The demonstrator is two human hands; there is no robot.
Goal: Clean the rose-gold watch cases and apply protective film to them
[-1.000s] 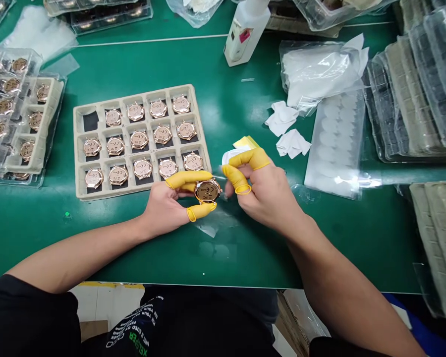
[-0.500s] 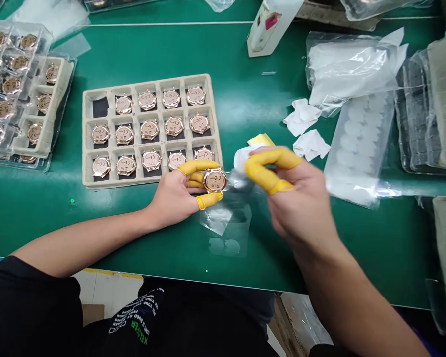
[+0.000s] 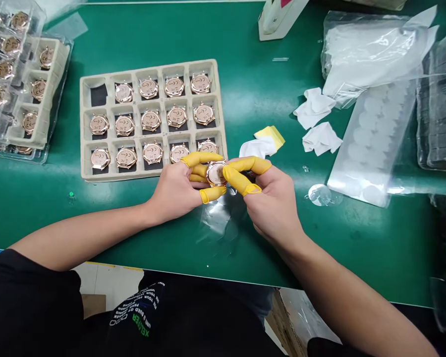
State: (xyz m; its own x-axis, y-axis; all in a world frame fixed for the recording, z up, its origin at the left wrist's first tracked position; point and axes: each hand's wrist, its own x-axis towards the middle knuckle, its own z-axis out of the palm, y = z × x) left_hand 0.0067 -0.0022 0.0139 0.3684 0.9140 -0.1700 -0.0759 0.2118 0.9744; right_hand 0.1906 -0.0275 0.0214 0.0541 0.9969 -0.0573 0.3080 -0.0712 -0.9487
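Note:
My left hand (image 3: 188, 183), with yellow finger cots, is closed around a rose-gold watch case (image 3: 214, 173), its engraved back facing up. The thumb grips its lower edge and the index finger its upper edge. My right hand (image 3: 262, 191), also in yellow finger cots, has thumb and index finger pinched together at the right side of the case back. Whatever lies between those fingertips, if anything, is hidden. Just behind my left hand, a beige tray (image 3: 82, 129) holds rows of similar watch cases, back side up; its far left compartment shows only a black pad.
White cloths (image 3: 321, 139) and a yellow pad (image 3: 273, 135) lie to the right. Beyond are a bag of white wipes (image 3: 364, 54) and a translucent sheet of round films (image 3: 367, 148). Clear discs (image 3: 320, 195) lie nearby. Stacked watch trays (image 3: 55, 99) stand left. Clear plastic (image 3: 216, 215) lies below my hands.
My right hand has moved left from beside the white cloth to the watch case, its fingertips now touching it. My left hand still holds the case. The view has shifted slightly.

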